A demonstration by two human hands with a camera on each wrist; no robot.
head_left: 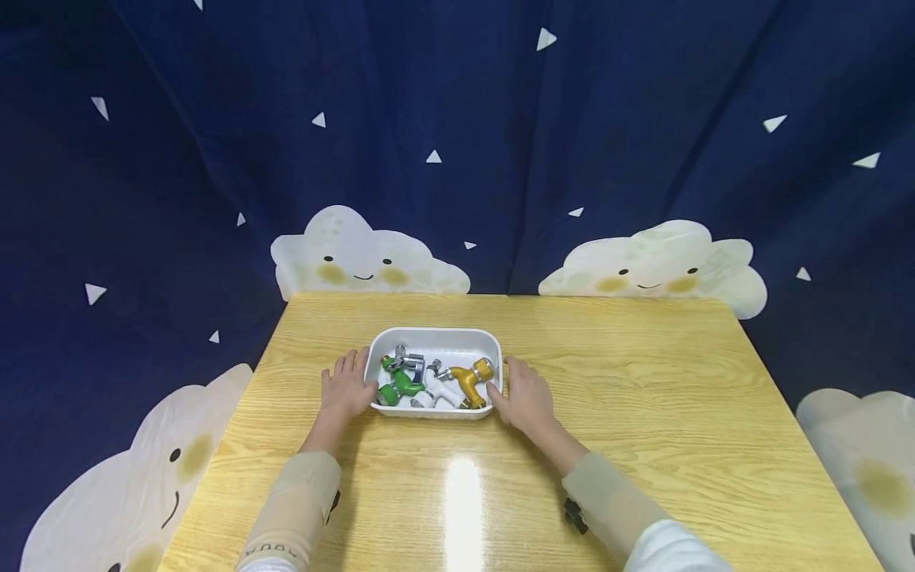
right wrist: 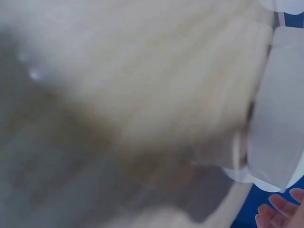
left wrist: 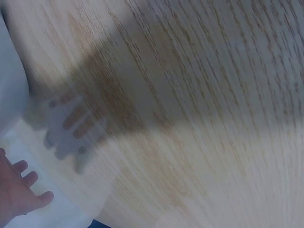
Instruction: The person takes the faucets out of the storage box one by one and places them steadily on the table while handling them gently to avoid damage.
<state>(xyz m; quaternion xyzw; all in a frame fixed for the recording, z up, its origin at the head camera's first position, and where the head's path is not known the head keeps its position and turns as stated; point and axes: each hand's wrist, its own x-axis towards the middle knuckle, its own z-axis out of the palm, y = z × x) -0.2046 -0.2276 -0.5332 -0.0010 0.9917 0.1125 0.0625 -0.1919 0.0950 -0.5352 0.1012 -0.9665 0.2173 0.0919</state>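
A white rectangular tray (head_left: 434, 414) stands on the wooden table, with small taps inside. These are a chrome tap (head_left: 413, 362) at the back left, a green tap (head_left: 407, 384), a white tap (head_left: 446, 392) and a yellow tap (head_left: 469, 381) on the right. My left hand (head_left: 346, 388) is at the tray's left end, thumb near the front corner. At the other end is my right hand (head_left: 527, 397), its thumb overlapping the rim in the head view. In the wrist views, the left fingers (left wrist: 30, 178) are spread and the right fingers (right wrist: 280, 204) loosely bent; neither clearly grips the tray.
The wooden table (head_left: 643, 381) runs back to a dark blue curtain (head_left: 486, 103) printed with clouds and white triangles. A bright light reflection lies on the tabletop in front of the tray. Dark straps or devices show under both forearms.
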